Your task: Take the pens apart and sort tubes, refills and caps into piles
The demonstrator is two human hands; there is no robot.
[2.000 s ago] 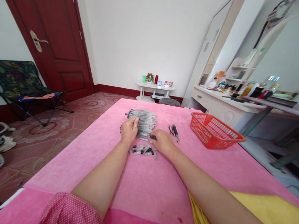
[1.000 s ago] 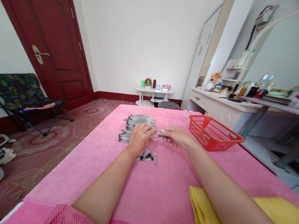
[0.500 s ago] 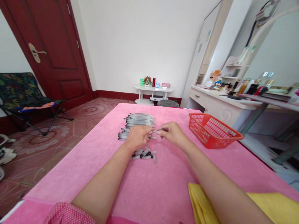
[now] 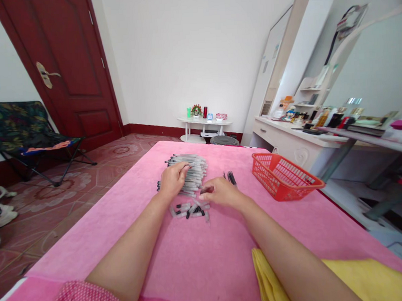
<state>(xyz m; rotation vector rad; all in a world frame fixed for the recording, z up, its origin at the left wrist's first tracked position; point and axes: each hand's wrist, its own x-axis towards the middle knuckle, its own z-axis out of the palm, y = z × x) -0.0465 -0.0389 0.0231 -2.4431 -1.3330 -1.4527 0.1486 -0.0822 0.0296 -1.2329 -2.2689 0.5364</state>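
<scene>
Across the pink cloth (image 4: 181,265), a broad row of clear pens (image 4: 197,169) is laid out, dark ends to the left, and is partly covered by the left hand (image 4: 172,179). Its fingers are bent together over the pens; whether one is pinched cannot be told. The right hand (image 4: 221,192) is held beside the row's near right end, thumb and fingers curled inward; whether anything is grasped there cannot be told either. On the near side, a jumble of clear and black caps (image 4: 191,210) is spread between the forearms. Some thin black pieces (image 4: 231,178) are partly screened by the right hand, and farther right a red basket (image 4: 266,177) is set. A yellow cloth (image 4: 372,274) is crossed by the right forearm. Beyond the table, a dressing table (image 4: 284,138) is crowded with bottles.
</scene>
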